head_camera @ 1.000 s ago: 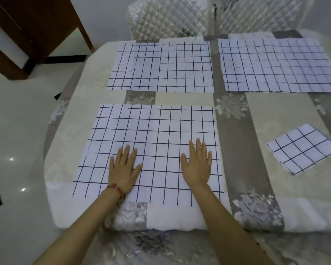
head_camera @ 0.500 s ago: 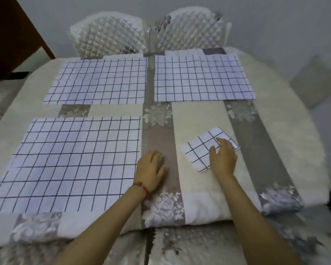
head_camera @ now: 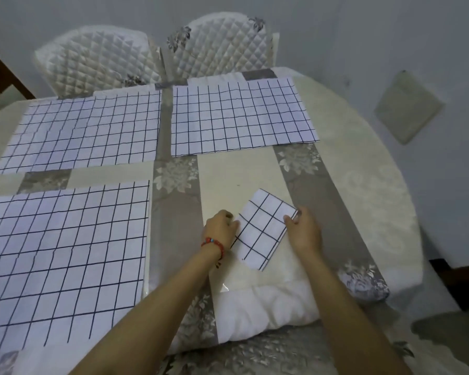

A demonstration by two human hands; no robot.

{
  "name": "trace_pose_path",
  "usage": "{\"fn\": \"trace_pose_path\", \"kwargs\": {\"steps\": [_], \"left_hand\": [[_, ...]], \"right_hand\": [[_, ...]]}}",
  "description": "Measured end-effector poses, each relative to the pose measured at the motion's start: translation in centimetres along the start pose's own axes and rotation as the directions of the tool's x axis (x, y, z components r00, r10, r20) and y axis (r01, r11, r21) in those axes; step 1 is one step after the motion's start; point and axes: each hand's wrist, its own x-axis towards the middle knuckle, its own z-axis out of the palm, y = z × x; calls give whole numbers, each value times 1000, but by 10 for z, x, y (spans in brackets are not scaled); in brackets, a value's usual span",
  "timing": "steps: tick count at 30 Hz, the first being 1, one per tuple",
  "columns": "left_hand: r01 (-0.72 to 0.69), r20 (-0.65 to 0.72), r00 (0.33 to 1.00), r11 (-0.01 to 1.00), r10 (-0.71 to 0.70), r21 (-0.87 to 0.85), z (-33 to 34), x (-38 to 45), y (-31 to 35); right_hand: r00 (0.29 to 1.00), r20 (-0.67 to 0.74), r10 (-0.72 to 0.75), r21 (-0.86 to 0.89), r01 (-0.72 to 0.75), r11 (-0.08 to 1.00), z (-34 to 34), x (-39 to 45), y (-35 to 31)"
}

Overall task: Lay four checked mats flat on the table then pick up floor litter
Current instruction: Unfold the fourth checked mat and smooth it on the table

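Both hands close on the folded mat [head_camera: 264, 229], low and right of centre in the frame. The left hand [head_camera: 220, 226] has its fingers curled at the mat's left edge, seemingly pinching it, though the fingertips are hidden. The right hand [head_camera: 303, 230] grips the right corner, with its thumb on top of the cloth and its fingers tucked at the edge. The mat lies between the two hands, so neither is nearer. Its long axis runs on a slant from the lower middle toward the upper right, skewed against the table [head_camera: 363, 190] edge. My judgement is that the unfolding will have to open it toward the bare strip above and to the right.

The mat is thin white cloth with a dark grid, folded into a small, limp rectangle. Three unfolded mats of the same cloth already lie flat: the near mat [head_camera: 63, 261] at lower left, the far left mat [head_camera: 84, 131] at upper left, and the far right mat [head_camera: 241, 117] at upper centre. The tablecloth is glossy, cream and grey with flower prints. Two quilted white chairs [head_camera: 100, 58] stand at the top of the frame.
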Motion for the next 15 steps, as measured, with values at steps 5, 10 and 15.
{"fn": "trace_pose_path", "kwargs": {"steps": [5,10,15], "left_hand": [[-85,-16,996,989,83,-124,-7,-14,-2],[-164,-123,984,936,131,-310,-26,-38,-9],[-44,-22,999,887,38,-460,-48,-62,-12]], "right_hand": [[997,-17,74,160,-70,985,1,-5,2],[999,-18,36,422,-25,906,-9,-21,-5],[992,-110,-59,624,115,773,-34,-50,-36]]}}
